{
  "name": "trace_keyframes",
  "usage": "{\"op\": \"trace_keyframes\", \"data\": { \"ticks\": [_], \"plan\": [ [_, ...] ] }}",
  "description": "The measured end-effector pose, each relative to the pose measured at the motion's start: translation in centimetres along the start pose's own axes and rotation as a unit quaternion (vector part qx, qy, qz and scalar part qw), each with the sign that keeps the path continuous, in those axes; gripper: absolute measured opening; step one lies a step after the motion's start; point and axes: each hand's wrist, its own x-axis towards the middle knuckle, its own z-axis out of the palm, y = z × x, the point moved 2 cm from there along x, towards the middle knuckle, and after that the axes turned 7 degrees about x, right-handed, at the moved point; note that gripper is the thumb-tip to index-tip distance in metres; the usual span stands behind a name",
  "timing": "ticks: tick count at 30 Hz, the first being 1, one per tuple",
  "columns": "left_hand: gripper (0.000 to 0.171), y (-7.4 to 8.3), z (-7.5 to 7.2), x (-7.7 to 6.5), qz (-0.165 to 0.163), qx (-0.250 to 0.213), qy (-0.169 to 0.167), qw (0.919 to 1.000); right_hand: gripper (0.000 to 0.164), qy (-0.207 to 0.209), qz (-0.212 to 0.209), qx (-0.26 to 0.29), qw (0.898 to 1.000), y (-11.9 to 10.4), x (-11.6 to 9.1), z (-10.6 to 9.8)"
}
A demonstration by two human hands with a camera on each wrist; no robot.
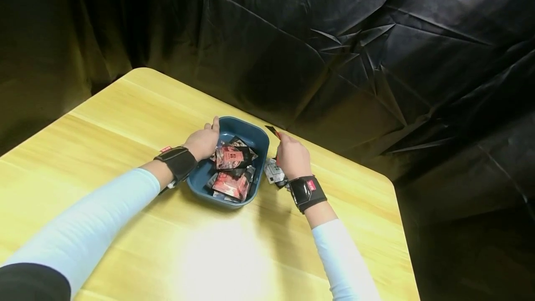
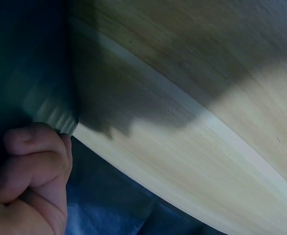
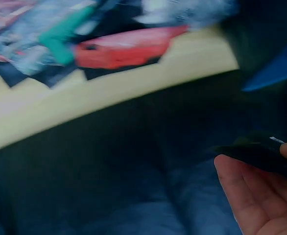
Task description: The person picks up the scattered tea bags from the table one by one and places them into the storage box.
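Note:
A dark blue bin (image 1: 237, 128) stands near the table's far edge and holds several packets, some with red and black printing (image 1: 231, 157). My left hand (image 1: 203, 143) grips the bin's left rim; in the left wrist view its curled fingers (image 2: 35, 152) lie against the ribbed outer wall (image 2: 48, 105). To the right of the bin, my right hand (image 1: 294, 156) pinches a black packet (image 1: 272, 130) with some red on it. From the right wrist, that packet (image 3: 261, 154) shows dark between thumb and fingers.
Small packets, among them a silvery white one (image 1: 273, 171), lie on the wooden table (image 1: 146, 101) between the bin and my right hand. In the right wrist view a red packet (image 3: 129, 49) lies near the edge. Black sheeting (image 1: 267, 36) hangs behind the table.

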Motion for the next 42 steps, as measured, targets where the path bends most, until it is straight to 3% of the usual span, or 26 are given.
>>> {"op": "trace_keyframes", "data": {
  "ticks": [7, 16, 21, 24, 27, 30, 33, 37, 40, 42],
  "plan": [
    [0.066, -0.1, 0.0, 0.0, -0.001, -0.002, 0.001, 1.0000, 0.031, 0.037, -0.062, -0.037, 0.997, -2.5, 0.6, 0.1],
    [0.067, 0.0, 0.1, 0.0, 0.007, 0.002, 0.006, 1.0000, 0.033, 0.015, -0.084, -0.022, 0.996, -4.0, 1.0, 0.4],
    [0.067, -0.1, 0.2, 0.1, 0.010, 0.002, 0.004, 0.9999, 0.070, -0.021, -0.093, 0.009, 0.995, -3.6, 1.0, 0.6],
    [0.067, -0.2, 0.2, 0.2, 0.008, -0.001, 0.002, 1.0000, 0.079, -0.028, -0.056, 0.035, 0.997, -2.2, 1.1, 0.5],
    [0.066, -0.2, 0.1, 0.2, 0.006, -0.002, 0.001, 1.0000, 0.061, -0.036, 0.004, 0.050, 0.998, -0.2, 1.0, 0.5],
    [0.065, -0.3, -0.1, 0.2, 0.004, 0.002, 0.004, 1.0000, 0.047, -0.082, 0.058, 0.043, 0.994, 1.9, 0.7, 1.0],
    [0.064, -0.4, -0.1, 0.2, 0.002, 0.005, 0.006, 1.0000, 0.052, -0.154, 0.087, 0.034, 0.984, 3.7, 0.1, 2.3],
    [0.065, -0.4, 0.0, 0.2, -0.002, 0.005, 0.007, 1.0000, 0.073, -0.249, 0.110, 0.037, 0.962, 5.6, -0.8, 4.4],
    [0.066, -0.3, 0.1, 0.1, 0.000, 0.006, 0.007, 1.0000, 0.083, -0.284, 0.127, 0.048, 0.949, 6.8, -1.3, 5.7],
    [0.067, -0.2, 0.1, 0.1, 0.003, 0.005, 0.009, 0.9999, 0.080, -0.280, 0.137, 0.062, 0.948, 7.2, -1.4, 6.2]
  ]
}}
